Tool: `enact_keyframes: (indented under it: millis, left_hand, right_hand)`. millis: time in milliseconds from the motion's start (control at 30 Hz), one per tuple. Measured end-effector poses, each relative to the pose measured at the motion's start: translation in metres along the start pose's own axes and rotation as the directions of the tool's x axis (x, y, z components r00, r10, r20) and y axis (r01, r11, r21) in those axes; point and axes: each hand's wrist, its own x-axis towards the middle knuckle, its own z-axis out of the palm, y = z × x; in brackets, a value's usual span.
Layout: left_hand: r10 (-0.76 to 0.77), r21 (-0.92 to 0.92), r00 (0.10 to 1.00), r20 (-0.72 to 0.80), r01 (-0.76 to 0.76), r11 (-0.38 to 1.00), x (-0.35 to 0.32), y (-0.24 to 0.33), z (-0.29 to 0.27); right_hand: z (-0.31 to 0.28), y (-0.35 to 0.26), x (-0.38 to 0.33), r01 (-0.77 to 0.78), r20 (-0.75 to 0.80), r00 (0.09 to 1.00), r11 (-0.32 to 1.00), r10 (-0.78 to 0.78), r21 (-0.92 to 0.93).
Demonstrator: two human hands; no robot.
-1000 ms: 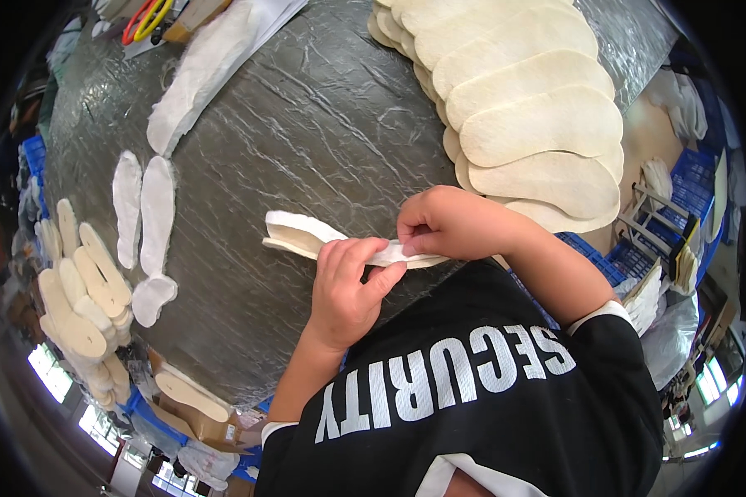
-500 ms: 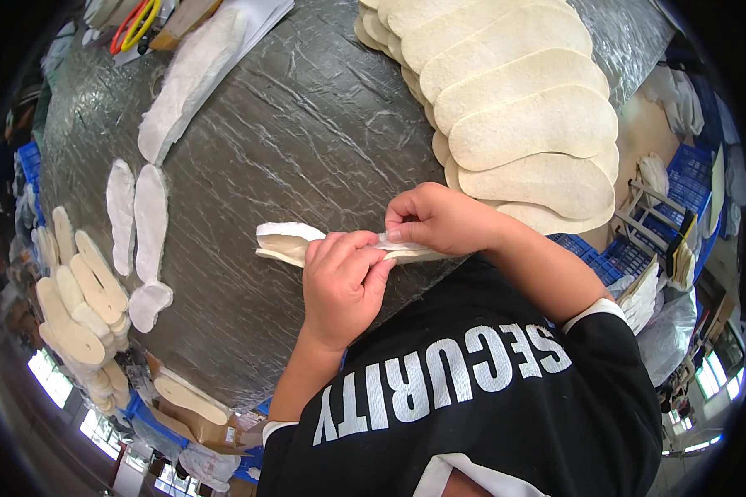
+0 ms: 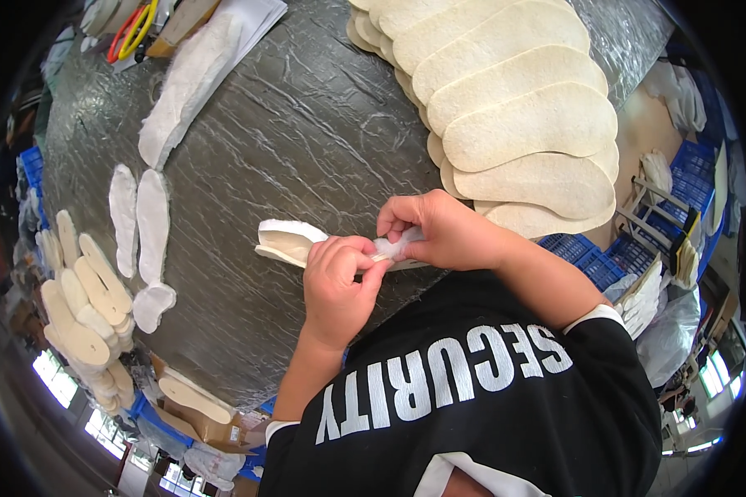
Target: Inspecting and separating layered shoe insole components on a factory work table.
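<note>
Near the table's front edge, a cream insole (image 3: 283, 249) and a white fleece insole (image 3: 294, 228) lie one against the other, their left ends spread apart. My left hand (image 3: 336, 286) is closed over their middle, thumb and fingers pinching the layers. Just to its right, my right hand (image 3: 456, 232) pinches the fluffy white pile of the fleece between bent fingers and thumb. My fingers cover much of both layers there, and the right end passes partly behind my right hand.
A large fanned pile of cream insoles (image 3: 530, 120) lies at the far right. White fleece insoles (image 3: 152, 224) and a fleece stack (image 3: 191, 87) rest on the left of the dark, plastic-covered table (image 3: 265, 141). More insoles (image 3: 83, 323) are heaped beyond its left edge.
My right hand has shifted slightly and turned, and more fluffy white pile shows between its fingers. My left hand keeps its pinch in nearly the same place.
</note>
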Motion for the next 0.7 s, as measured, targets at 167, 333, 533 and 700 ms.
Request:
enact_keyframes:
  millis: [167,333,533,700]
  left_hand:
    - [-0.149,0.128,0.983,0.108,0.135,0.983,0.006,0.006,-0.022]
    - [-0.032,0.230,0.983,0.180,-0.010,0.973,0.002,-0.003,-0.023]
    - [0.014,0.277,0.993,0.119,-0.046,0.960,-0.002,0.000,-0.014]
    - [-0.016,0.269,0.984,0.180,-0.034,0.962,-0.002,-0.006,-0.037]
  right_hand:
    - [0.001,0.003,-0.003,-0.041,-0.065,0.997,0.999,0.039,-0.022]
    - [0.001,0.002,0.001,-0.024,-0.030,0.999,1.000,0.025,0.010]
    - [0.014,0.007,0.008,0.134,0.040,0.991,0.951,-0.128,-0.280]
    - [0.019,0.009,0.007,0.171,0.022,0.984,0.900,-0.178,-0.401]
